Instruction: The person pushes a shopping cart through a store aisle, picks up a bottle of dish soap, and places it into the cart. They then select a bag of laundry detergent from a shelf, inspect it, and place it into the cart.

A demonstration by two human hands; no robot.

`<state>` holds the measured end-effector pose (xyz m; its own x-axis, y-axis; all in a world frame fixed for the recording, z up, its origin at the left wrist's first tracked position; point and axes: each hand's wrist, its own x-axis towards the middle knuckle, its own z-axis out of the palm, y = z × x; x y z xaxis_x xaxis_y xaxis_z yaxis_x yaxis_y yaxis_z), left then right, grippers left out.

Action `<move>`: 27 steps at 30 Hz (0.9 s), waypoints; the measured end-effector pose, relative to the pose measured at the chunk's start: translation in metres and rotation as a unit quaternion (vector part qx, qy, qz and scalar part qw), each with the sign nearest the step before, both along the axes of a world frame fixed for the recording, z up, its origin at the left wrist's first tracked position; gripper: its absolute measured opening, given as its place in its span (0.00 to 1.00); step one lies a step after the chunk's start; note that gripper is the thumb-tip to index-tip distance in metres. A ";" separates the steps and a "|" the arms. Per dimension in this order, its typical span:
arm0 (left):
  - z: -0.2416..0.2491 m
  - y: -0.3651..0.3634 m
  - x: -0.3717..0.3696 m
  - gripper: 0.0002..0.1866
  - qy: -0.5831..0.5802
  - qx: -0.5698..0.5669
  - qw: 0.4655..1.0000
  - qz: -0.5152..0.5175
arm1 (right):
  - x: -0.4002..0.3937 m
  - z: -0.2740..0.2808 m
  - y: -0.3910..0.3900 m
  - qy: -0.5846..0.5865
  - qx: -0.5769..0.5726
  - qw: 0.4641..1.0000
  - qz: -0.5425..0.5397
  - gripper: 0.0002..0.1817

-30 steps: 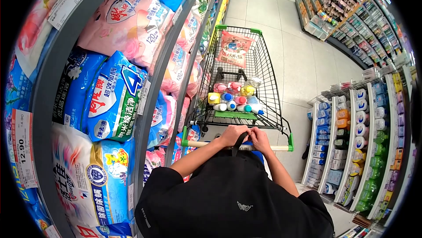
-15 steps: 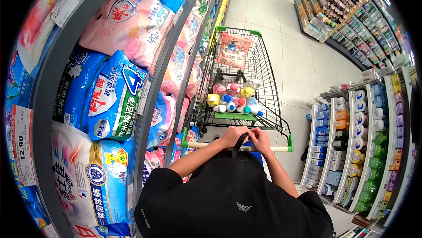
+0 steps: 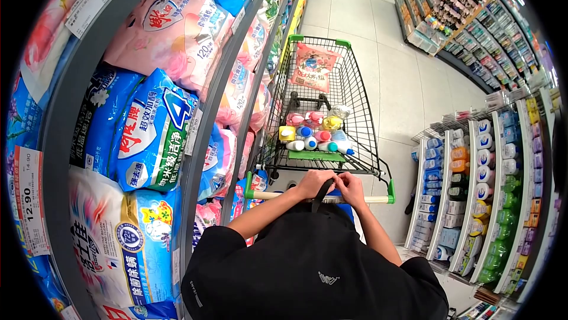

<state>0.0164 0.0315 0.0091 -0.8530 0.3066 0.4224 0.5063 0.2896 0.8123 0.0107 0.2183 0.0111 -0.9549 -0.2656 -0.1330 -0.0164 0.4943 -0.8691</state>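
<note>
Close together above the shopping cart's handlebar [image 3: 378, 200], my two hands are closed, fingertips nearly touching. My left hand [image 3: 313, 184] has its fingers curled at a narrow black strap [image 3: 322, 194] that rises from the front of the black shirt [image 3: 296, 261]. Beside it, my right hand [image 3: 351, 190] has bent, pinched fingers; what lies between them is hidden. Beyond the bar stands the wire shopping cart [image 3: 361, 104] with green corners. Several bottles [image 3: 310, 142] lie at its near end, and a pink printed bag [image 3: 313, 68] lies at its far end.
On the left, a shelf holds large detergent bags [image 3: 157, 133] and price tags [image 3: 31, 199], close to the cart's left side. Racks of bottles [image 3: 485, 160] stand at right. Tiled floor [image 3: 384, 54] runs ahead past a far display shelf [image 3: 449, 6].
The view has shifted very slightly. My hands, the strap, the cart and its contents look the same as before.
</note>
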 end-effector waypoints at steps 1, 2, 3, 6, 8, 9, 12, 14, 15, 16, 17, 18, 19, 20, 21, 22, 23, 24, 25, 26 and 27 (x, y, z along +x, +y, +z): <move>0.000 0.000 0.000 0.07 -0.004 0.001 1.000 -0.001 | 0.000 0.000 0.000 0.002 0.001 1.000 -0.001 0.08; 0.000 0.000 0.000 0.07 -0.005 0.000 1.000 -0.001 | 0.000 -0.001 0.000 0.006 0.005 1.000 0.001 0.08; -0.001 0.000 0.000 0.07 -0.006 0.000 1.000 -0.001 | 0.000 -0.002 0.000 0.010 0.008 1.000 0.003 0.08; -0.002 0.000 0.000 0.07 -0.005 -0.001 1.000 0.001 | -0.001 -0.001 0.000 0.011 0.014 1.000 0.006 0.09; -0.001 -0.001 0.000 0.07 -0.007 0.000 1.000 0.001 | -0.001 0.001 -0.001 0.012 0.015 1.000 0.006 0.10; 0.002 -0.002 0.000 0.06 -0.010 0.001 1.000 0.000 | -0.001 0.001 -0.002 0.014 0.016 1.000 0.006 0.10; 0.006 -0.003 0.000 0.06 -0.014 0.001 1.000 0.004 | -0.001 -0.001 -0.001 0.018 0.020 1.000 0.010 0.10; 0.006 -0.003 0.000 0.07 -0.015 0.000 1.000 0.005 | -0.002 -0.004 0.000 0.019 0.021 1.000 0.012 0.10; 0.005 -0.003 -0.001 0.07 -0.016 0.001 1.000 0.004 | -0.002 -0.004 -0.001 0.018 0.021 1.000 0.012 0.10; 0.004 -0.003 -0.001 0.07 -0.016 0.002 1.000 0.004 | -0.002 -0.004 -0.001 0.017 0.020 1.000 0.012 0.10; 0.003 -0.003 -0.002 0.07 -0.018 0.003 1.000 0.003 | -0.002 -0.005 -0.001 0.020 0.022 0.999 0.013 0.10; 0.002 -0.003 -0.002 0.07 -0.020 0.005 1.000 0.003 | -0.002 -0.004 -0.001 0.024 0.024 0.999 0.013 0.10; 0.002 -0.003 -0.002 0.07 -0.021 0.006 1.000 0.003 | -0.002 -0.004 -0.002 0.027 0.026 0.999 0.014 0.10; 0.002 -0.003 -0.002 0.07 -0.022 0.008 1.000 0.001 | -0.002 -0.005 -0.002 0.030 0.030 0.999 0.015 0.10; 0.002 -0.003 -0.002 0.07 -0.022 0.010 1.000 0.000 | -0.002 -0.005 -0.002 0.033 0.034 0.999 0.016 0.10; 0.002 -0.003 -0.002 0.07 -0.023 0.011 1.000 0.000 | -0.003 -0.006 -0.002 0.036 0.037 0.999 0.017 0.10; 0.003 -0.004 -0.002 0.06 -0.022 0.013 1.000 0.001 | -0.003 -0.006 -0.003 0.038 0.037 0.998 0.016 0.10; 0.003 -0.003 -0.003 0.06 -0.021 0.015 1.000 0.002 | -0.003 -0.004 -0.004 0.040 0.036 0.998 0.015 0.09; 0.002 -0.003 -0.003 0.06 -0.020 0.017 1.000 0.002 | -0.003 -0.002 -0.005 0.042 0.036 0.998 0.013 0.09; 0.002 -0.003 -0.003 0.06 -0.017 0.019 1.000 0.003 | -0.003 -0.002 -0.005 0.041 0.037 0.998 0.014 0.09; 0.001 -0.002 -0.003 0.06 -0.014 0.022 1.000 0.004 | -0.004 -0.002 -0.005 0.040 0.038 0.998 0.015 0.09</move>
<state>0.0132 0.0295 0.0103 -0.8673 0.2814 0.4105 0.4804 0.2577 0.8383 0.0072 0.2128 0.0087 -0.9551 -0.2859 -0.0777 -0.0998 0.5574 -0.8242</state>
